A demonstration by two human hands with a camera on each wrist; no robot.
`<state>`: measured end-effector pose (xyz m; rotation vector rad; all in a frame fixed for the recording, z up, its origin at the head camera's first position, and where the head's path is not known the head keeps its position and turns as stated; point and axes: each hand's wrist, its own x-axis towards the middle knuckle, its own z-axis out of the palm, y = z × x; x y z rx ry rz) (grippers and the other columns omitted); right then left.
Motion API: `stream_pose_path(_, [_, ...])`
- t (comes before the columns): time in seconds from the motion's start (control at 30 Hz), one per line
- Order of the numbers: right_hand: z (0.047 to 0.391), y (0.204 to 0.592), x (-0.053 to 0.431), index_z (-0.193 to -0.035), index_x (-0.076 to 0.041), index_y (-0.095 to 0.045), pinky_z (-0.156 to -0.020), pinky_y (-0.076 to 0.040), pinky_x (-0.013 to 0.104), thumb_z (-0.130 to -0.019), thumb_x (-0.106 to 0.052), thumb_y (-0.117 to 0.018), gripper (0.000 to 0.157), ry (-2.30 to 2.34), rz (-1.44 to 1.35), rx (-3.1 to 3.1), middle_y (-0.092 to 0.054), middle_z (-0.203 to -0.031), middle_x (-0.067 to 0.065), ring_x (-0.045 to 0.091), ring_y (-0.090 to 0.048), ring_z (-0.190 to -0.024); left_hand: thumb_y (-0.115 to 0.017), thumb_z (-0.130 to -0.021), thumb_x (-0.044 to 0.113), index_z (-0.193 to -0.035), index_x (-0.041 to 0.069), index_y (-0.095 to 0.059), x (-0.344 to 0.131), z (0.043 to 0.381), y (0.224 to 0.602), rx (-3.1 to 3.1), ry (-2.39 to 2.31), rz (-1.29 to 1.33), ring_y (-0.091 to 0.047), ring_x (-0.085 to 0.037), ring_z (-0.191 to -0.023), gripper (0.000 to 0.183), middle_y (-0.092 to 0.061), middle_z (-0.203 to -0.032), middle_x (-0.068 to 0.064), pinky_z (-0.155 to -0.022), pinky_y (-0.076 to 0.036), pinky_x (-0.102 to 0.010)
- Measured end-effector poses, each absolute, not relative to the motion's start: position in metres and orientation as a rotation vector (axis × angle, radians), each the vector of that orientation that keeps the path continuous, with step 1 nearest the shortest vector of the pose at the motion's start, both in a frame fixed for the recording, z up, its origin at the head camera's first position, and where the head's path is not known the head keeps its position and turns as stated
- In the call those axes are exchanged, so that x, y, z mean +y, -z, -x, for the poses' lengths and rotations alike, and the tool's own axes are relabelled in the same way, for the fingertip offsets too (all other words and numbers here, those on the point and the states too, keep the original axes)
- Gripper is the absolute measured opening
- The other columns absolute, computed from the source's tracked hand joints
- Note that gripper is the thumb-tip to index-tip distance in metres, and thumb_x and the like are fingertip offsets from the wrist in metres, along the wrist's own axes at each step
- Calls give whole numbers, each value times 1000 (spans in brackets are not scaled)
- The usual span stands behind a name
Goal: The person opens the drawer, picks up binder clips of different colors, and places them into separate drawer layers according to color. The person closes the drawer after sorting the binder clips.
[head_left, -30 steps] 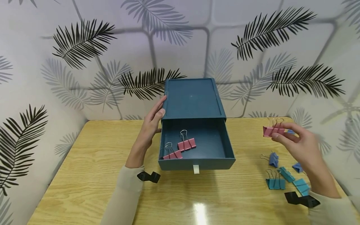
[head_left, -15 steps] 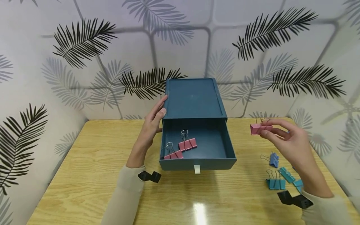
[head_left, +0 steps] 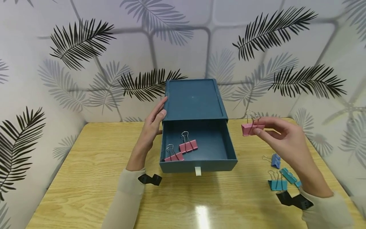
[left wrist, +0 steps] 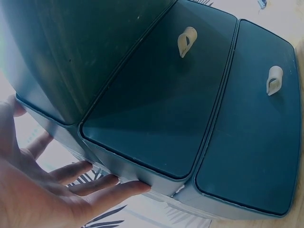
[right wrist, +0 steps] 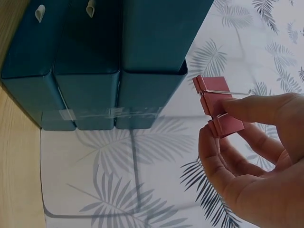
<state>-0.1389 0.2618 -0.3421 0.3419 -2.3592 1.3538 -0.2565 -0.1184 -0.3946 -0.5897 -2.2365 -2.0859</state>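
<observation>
Head: pink binder clip (head_left: 248, 129) pinched in R hand (head_left: 286, 136), silvery wire handles up, midair just R of open drawer (head_left: 217, 166); two more pink clips (head_left: 188, 146) lying inside. L wrist: L hand (left wrist: 45, 190) unclenched, w/ fingers straight against side of dk teal drawer unit (left wrist: 147, 90). R wrist: same clip btwn thumb & fingertips, flat red-pink face, rolled edge, bright wire lever.

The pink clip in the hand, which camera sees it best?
The right wrist view. There, the pink clip looks big and close, and you can see the right hand pinching it, though the thumb covers a bit. The head view shows it smaller, partly hidden by the hand. The left wrist view doesn't show it.
</observation>
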Motion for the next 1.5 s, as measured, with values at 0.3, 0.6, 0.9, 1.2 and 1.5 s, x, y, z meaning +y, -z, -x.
stream_pose_path(0.3, [143,332,246,-110,4,-72,-81,-56,20,-87,6,-77,23,-1424,-440,-2309,-70,-108,7,9,-71,-94,-47,-106,42,-159,39,-37,-118,257,397,-2245,2079,591,-29,-33,-150,54,-25,-167,3,-94,-39,-80])
stream_pose_path(0.6, [146,323,225,-108,5,-71,-82,-58,24,-89,7,-75,20,-1473,-566,-2360,-65,-114,7,12,-70,-98,-46,-106,42,-160,39,-37,-120,257,397,-2234,2084,590,-29,-32,-150,54,-25,-168,3,-94,-40,-79])
stream_pose_path(0.9, [149,322,208,-107,-1,-73,-80,-58,23,-90,3,-76,19,-1445,-599,-2430,-70,-109,11,10,-72,-95,-46,-106,41,-160,37,-37,-120,256,396,-2209,2093,617,-29,-32,-150,55,-24,-168,2,-94,-42,-77])
stream_pose_path(1.2, [152,324,200,-103,-5,-75,-81,-58,23,-87,8,-75,20,-1310,-682,-2432,-69,-110,6,11,-73,-94,-46,-107,40,-161,36,-36,-117,257,396,-2208,2093,638,-26,-32,-151,55,-22,-168,1,-94,-43,-76])
stream_pose_path(1.5, [161,321,186,-95,-12,-74,-79,-60,28,-86,5,-79,20,-1093,-791,-2501,-66,-103,-1,13,-68,-94,-46,-107,41,-160,39,-37,-119,256,397,-2216,2093,621,-23,-31,-152,54,-23,-168,3,-95,-40,-78])
